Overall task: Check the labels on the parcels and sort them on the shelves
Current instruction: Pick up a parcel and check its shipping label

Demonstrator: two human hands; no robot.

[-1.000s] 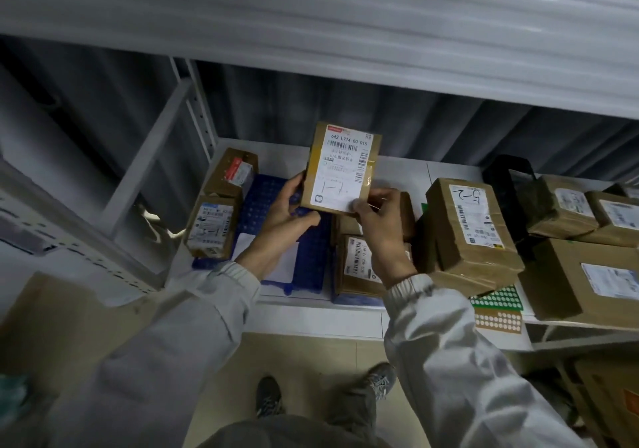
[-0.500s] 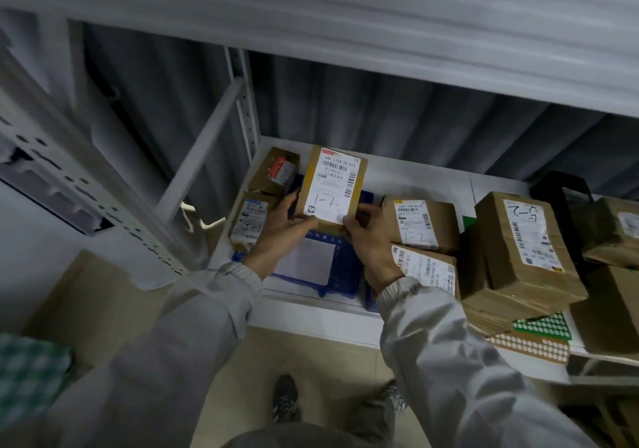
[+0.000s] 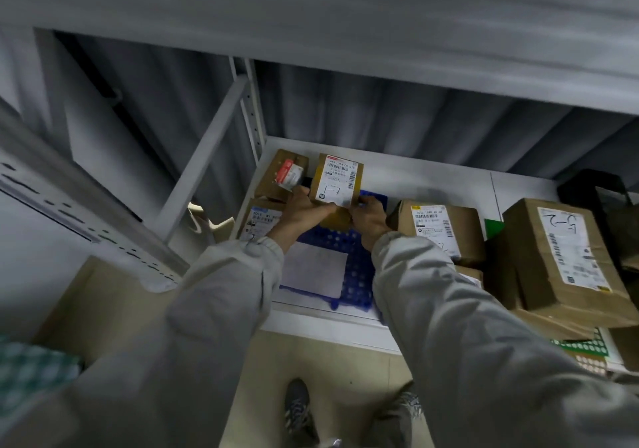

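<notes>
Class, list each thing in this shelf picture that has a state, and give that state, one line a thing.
Held parcel: upright, label facing camera, gripped by both hands.
Left hand: grips parcel's lower left.
Right hand: grips parcel's lower right.
Blue tray: flat on shelf.
Large box: label up.

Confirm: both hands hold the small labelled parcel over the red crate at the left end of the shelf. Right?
Not quite. The crate is blue, not red, as the head view shows. The rest stands: left hand and right hand both hold the small labelled parcel over it at the left end of the shelf.
</notes>
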